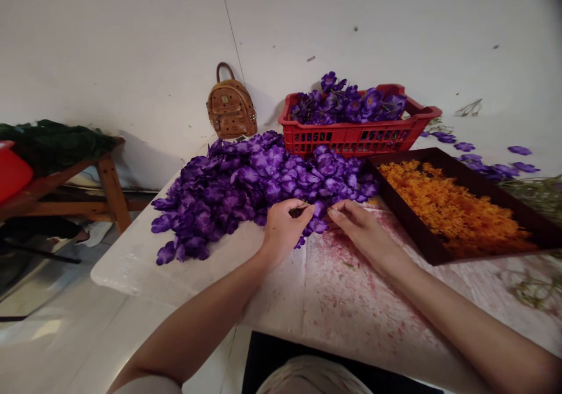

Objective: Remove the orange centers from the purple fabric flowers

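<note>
My left hand [286, 225] is closed in a pinch at the front edge of a big pile of purple fabric flower heads [232, 186]. Something thin and dark shows between its thumb and fingers, too small to name. Close by on the right, my right hand [356, 224] also pinches, thumb against fingertips, and what it holds is too small to make out. A few purple petals lie just behind and below the fingertips. To the right of my right hand stands a dark shallow tray [408, 230] filled with orange artificial flower centres [456, 209].
A red plastic basket [351, 133] of purple flowers on stems stands behind the pile. Against the wall is a brown backpack [232, 110]. Thin green stems [538, 291] and loose purple flowers lie at the right. At the left, a wooden bench [112, 189] carries dark green foliage.
</note>
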`<state>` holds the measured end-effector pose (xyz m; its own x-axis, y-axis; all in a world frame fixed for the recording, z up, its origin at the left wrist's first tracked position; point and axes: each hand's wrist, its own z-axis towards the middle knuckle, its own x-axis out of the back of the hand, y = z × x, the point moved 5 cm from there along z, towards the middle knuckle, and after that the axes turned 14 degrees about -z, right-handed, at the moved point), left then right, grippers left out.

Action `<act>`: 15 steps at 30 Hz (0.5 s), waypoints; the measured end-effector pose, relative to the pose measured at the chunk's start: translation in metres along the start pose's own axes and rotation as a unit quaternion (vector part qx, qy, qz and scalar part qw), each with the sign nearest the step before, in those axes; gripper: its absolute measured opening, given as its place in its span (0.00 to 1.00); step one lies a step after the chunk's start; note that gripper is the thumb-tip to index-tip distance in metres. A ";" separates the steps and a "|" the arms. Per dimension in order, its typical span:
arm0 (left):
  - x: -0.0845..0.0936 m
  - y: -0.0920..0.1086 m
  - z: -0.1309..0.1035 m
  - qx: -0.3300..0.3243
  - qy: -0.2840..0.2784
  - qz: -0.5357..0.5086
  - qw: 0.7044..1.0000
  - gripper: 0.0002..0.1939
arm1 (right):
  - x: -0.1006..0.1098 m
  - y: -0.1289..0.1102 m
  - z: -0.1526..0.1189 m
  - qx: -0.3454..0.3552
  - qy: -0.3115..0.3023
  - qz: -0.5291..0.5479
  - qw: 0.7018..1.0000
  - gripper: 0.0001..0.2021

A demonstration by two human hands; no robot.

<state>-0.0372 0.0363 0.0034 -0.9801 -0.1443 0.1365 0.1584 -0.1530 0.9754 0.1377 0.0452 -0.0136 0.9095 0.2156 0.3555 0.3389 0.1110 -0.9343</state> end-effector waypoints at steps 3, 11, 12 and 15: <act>-0.001 0.003 -0.001 -0.008 -0.003 0.014 1.000 0.09 | -0.007 -0.003 0.000 0.026 -0.036 -0.036 0.998 0.11; 0.004 -0.011 0.006 0.013 -0.015 0.021 1.000 0.10 | 0.013 -0.005 0.002 0.050 0.032 -0.032 0.998 0.07; 0.005 -0.012 0.006 0.014 -0.016 0.024 0.999 0.12 | 0.015 -0.005 0.002 0.051 0.033 -0.028 0.998 0.06; 0.006 -0.009 0.006 -0.003 -0.016 0.028 0.999 0.17 | 0.017 -0.009 0.000 0.057 0.035 -0.020 0.998 0.05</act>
<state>-0.0448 0.0425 -0.0035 -0.9728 -0.1217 0.1972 0.2145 -0.1509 0.9650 0.1501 0.0484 0.0004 0.9116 0.1413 0.3861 0.3496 0.2278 -0.9088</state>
